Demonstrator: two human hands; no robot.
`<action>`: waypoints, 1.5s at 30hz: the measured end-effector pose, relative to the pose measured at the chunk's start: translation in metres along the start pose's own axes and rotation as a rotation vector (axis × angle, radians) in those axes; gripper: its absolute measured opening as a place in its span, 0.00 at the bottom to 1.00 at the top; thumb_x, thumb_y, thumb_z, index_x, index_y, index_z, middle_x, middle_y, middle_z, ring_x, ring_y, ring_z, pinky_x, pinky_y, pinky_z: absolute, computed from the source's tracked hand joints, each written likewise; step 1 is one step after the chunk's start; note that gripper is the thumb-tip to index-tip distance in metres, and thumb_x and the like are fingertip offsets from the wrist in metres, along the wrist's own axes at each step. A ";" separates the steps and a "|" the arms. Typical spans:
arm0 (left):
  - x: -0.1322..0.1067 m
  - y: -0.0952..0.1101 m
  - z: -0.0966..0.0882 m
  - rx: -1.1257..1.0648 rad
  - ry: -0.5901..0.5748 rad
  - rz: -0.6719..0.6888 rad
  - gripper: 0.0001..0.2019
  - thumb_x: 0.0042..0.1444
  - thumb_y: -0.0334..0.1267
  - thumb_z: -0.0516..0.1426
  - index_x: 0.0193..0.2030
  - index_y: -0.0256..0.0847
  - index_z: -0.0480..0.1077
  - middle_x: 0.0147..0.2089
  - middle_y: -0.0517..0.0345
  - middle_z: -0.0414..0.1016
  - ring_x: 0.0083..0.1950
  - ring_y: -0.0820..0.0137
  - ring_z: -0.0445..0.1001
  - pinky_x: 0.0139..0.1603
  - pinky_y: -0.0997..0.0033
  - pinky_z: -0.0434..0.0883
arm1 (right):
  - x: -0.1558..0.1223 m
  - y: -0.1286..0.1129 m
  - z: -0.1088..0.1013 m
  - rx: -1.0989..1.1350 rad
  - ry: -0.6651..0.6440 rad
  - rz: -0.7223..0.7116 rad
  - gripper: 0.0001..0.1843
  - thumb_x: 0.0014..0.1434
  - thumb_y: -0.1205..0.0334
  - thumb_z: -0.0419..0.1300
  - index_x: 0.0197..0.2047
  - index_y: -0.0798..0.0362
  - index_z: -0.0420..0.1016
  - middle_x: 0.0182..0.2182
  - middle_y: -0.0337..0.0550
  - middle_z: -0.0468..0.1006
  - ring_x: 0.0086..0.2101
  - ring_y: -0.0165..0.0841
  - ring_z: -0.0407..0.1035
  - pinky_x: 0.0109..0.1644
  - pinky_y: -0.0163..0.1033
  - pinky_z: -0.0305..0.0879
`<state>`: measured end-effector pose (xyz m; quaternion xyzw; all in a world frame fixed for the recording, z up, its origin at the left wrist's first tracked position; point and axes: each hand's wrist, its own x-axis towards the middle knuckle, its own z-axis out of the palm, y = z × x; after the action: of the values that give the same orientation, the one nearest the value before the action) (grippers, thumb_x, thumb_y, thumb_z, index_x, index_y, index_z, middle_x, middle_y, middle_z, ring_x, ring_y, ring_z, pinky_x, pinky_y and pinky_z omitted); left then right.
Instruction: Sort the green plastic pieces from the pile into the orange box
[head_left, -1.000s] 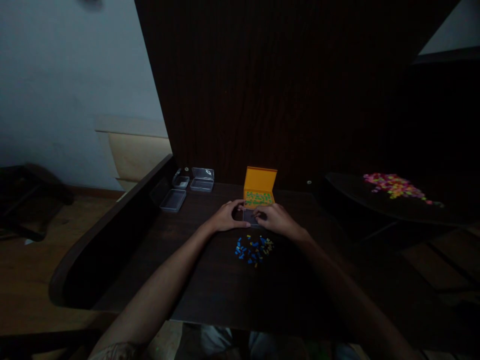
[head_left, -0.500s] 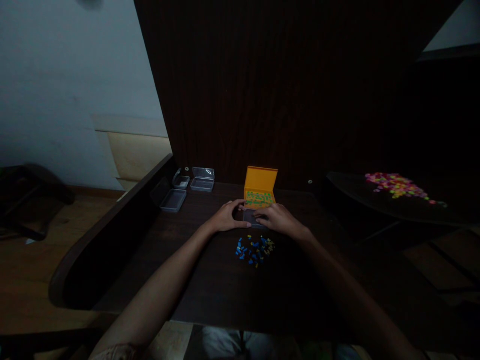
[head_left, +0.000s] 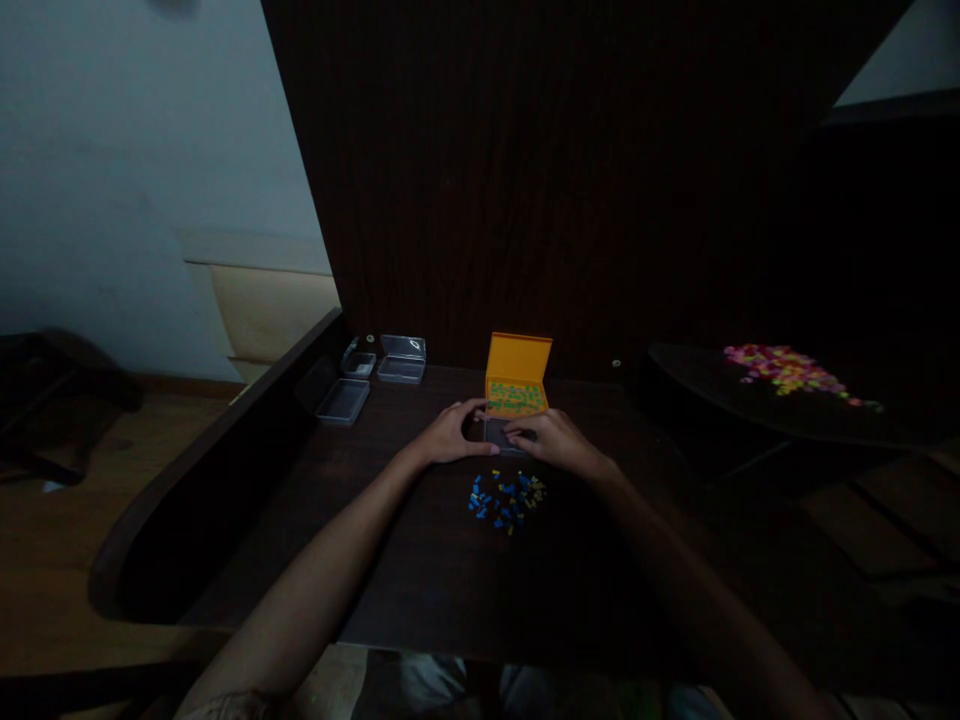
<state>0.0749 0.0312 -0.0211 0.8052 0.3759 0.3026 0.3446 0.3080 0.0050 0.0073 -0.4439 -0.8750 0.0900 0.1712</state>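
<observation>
In the middle of the dark desk, my left hand (head_left: 451, 435) grips the left end of a small clear plastic box (head_left: 495, 437), thumb at the near edge and fingers at the far edge. My right hand (head_left: 549, 438) is over the right part of this box, its fingers bent and close together; whatever they hold is too small and dark to make out. Just behind stands an orange box (head_left: 519, 358) with its lid up and several small green pieces (head_left: 517, 394) inside. Nearer to me lies a loose scatter of small blue and yellow pieces (head_left: 506, 498).
At the back left are an open clear case (head_left: 402, 370), a smaller one (head_left: 361, 366) and a larger one (head_left: 343, 402), beside the desk's raised side panel (head_left: 217, 460). A heap of pink and yellow pieces (head_left: 795, 370) lies on a dark surface at right.
The whole view has shifted slightly, moving everything a little to the left in the picture. Both hands stay at the clear box, with only slight finger movement in the right.
</observation>
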 end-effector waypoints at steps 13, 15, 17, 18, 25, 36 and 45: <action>0.000 0.003 -0.001 0.016 -0.002 -0.002 0.41 0.42 0.50 0.69 0.62 0.42 0.63 0.55 0.48 0.73 0.55 0.56 0.72 0.59 0.54 0.68 | -0.001 0.007 0.000 0.034 0.048 -0.015 0.17 0.57 0.69 0.58 0.49 0.48 0.80 0.46 0.42 0.81 0.46 0.38 0.76 0.52 0.42 0.71; 0.000 0.004 -0.001 0.009 0.000 -0.001 0.41 0.41 0.50 0.69 0.62 0.42 0.63 0.54 0.49 0.73 0.55 0.56 0.72 0.59 0.54 0.68 | -0.001 0.005 0.000 0.072 0.045 -0.014 0.21 0.58 0.70 0.57 0.53 0.47 0.77 0.48 0.41 0.81 0.47 0.37 0.76 0.53 0.42 0.71; 0.000 0.004 -0.002 0.000 0.001 0.005 0.41 0.42 0.50 0.69 0.62 0.42 0.63 0.54 0.49 0.73 0.55 0.56 0.72 0.59 0.54 0.67 | 0.000 0.002 0.000 0.095 0.022 -0.017 0.24 0.58 0.71 0.55 0.56 0.46 0.75 0.48 0.39 0.81 0.48 0.36 0.75 0.54 0.41 0.70; 0.000 0.005 -0.002 -0.001 0.002 0.008 0.41 0.42 0.50 0.69 0.62 0.42 0.63 0.54 0.49 0.73 0.55 0.56 0.72 0.59 0.54 0.67 | 0.000 0.001 0.000 0.101 0.013 -0.017 0.25 0.58 0.72 0.54 0.56 0.46 0.74 0.47 0.38 0.81 0.48 0.35 0.75 0.55 0.41 0.70; 0.000 0.005 -0.002 0.012 -0.006 0.003 0.40 0.42 0.49 0.69 0.62 0.42 0.62 0.54 0.49 0.73 0.55 0.56 0.72 0.58 0.54 0.68 | -0.001 0.002 0.003 0.077 0.008 0.001 0.24 0.58 0.72 0.54 0.55 0.47 0.76 0.48 0.40 0.81 0.47 0.36 0.75 0.55 0.43 0.70; 0.000 0.003 -0.001 0.008 0.001 -0.002 0.41 0.41 0.51 0.69 0.62 0.42 0.63 0.54 0.50 0.73 0.55 0.57 0.72 0.59 0.56 0.68 | -0.004 0.004 0.002 0.024 0.042 0.020 0.22 0.58 0.70 0.54 0.54 0.47 0.77 0.48 0.40 0.80 0.47 0.37 0.76 0.55 0.43 0.70; 0.000 0.004 -0.002 0.010 -0.006 0.006 0.41 0.42 0.50 0.69 0.62 0.41 0.63 0.54 0.48 0.73 0.55 0.57 0.72 0.58 0.55 0.68 | -0.005 0.002 0.001 0.005 0.037 0.026 0.20 0.57 0.71 0.54 0.50 0.49 0.79 0.46 0.42 0.82 0.45 0.38 0.76 0.52 0.44 0.71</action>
<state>0.0751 0.0303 -0.0170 0.8090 0.3739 0.2993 0.3408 0.3122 0.0023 0.0044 -0.4564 -0.8656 0.0861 0.1872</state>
